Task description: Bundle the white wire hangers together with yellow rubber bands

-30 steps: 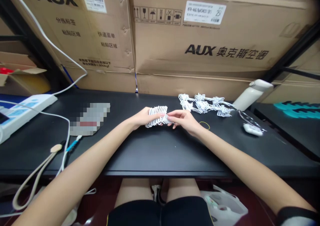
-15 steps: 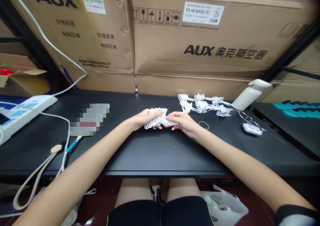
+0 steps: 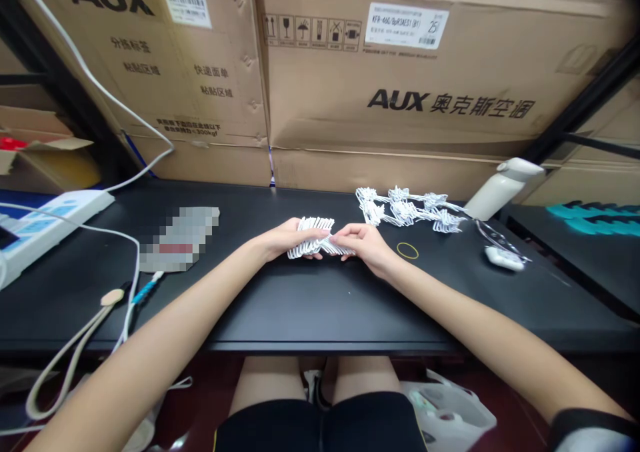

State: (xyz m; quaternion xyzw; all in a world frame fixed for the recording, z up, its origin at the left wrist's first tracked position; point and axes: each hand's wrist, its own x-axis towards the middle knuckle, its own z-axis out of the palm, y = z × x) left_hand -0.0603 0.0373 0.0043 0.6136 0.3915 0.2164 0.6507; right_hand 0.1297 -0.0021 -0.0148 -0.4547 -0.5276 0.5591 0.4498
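A bundle of thin white looped pieces [image 3: 316, 225] is held just above the black table [image 3: 320, 305]. My left hand [image 3: 293, 239] grips its left part, with the thumb laid across the top. The bundle's right part is pinched between the fingers of my right hand [image 3: 363, 244], and the two hands nearly touch at its middle. To the right of my right hand, a thin yellow ring [image 3: 407, 251] lies on the table. Several similar white bundles [image 3: 403, 212] rest farther back. What exactly the pieces are I cannot tell.
A white bottle [image 3: 503, 189], a white earphone case [image 3: 504, 259] and glasses are at the right. Large cardboard boxes [image 3: 400, 125] stand behind. At the left are a power strip [image 3: 60, 222], cables, a strap and a blurred-out flat object [image 3: 180, 239].
My right hand has shifted slightly, its fingers drawn closer together on the bundle. The left thumb has moved a little lower across it. More of the yellow ring shows.
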